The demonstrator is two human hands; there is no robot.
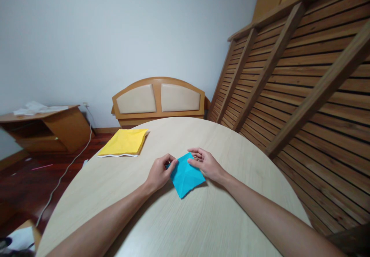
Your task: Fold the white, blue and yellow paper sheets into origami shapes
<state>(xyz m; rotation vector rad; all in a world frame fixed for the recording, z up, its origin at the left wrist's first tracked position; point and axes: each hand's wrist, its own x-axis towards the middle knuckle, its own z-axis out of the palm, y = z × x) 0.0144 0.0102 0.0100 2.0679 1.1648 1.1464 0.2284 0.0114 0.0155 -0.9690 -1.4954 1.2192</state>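
A blue sheet of paper [185,176], roughly square and marked with crease lines, is held just over the round table [225,214]. My left hand [162,169] pinches its left corner between thumb and curled fingers. On the upper right edge, my right hand [207,164] has its thumb on top of the paper, with the fingers behind; their tips show past the edge. The lower corner of the sheet points toward me, and a shadow lies under its right side.
A yellow stack of paper [124,141] with a white layer beneath lies at the table's far left. Beyond stands a padded headboard [158,98]. Wooden slats [289,95] lean along the right. On the left are a low cabinet [69,129] and a white cable [68,168] across the floor.
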